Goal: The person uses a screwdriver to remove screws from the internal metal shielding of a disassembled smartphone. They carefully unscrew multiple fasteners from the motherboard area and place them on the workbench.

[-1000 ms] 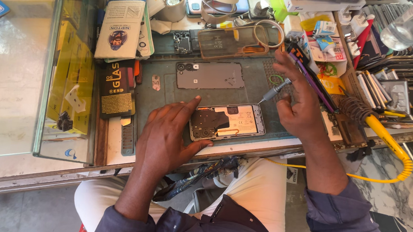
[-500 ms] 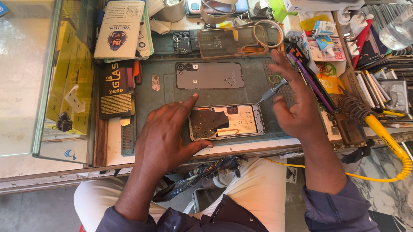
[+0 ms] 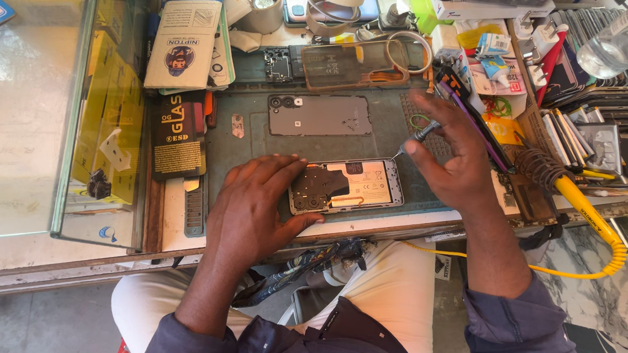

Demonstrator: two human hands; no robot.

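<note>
Spreading under both hands, the grey-green work mat (image 3: 257,139) covers the surface (image 3: 171,218); beyond the fingers lies a dark grey back cover (image 3: 318,116), well apart from either hand; between the hands sits the opened phone (image 3: 357,189), its insides facing up; the left hand (image 3: 257,206) lies flat and open, fingers pressing the phone's left end; the right hand (image 3: 451,160) pinches a thin screwdriver (image 3: 416,137), its tip at the phone's upper right corner.
</note>
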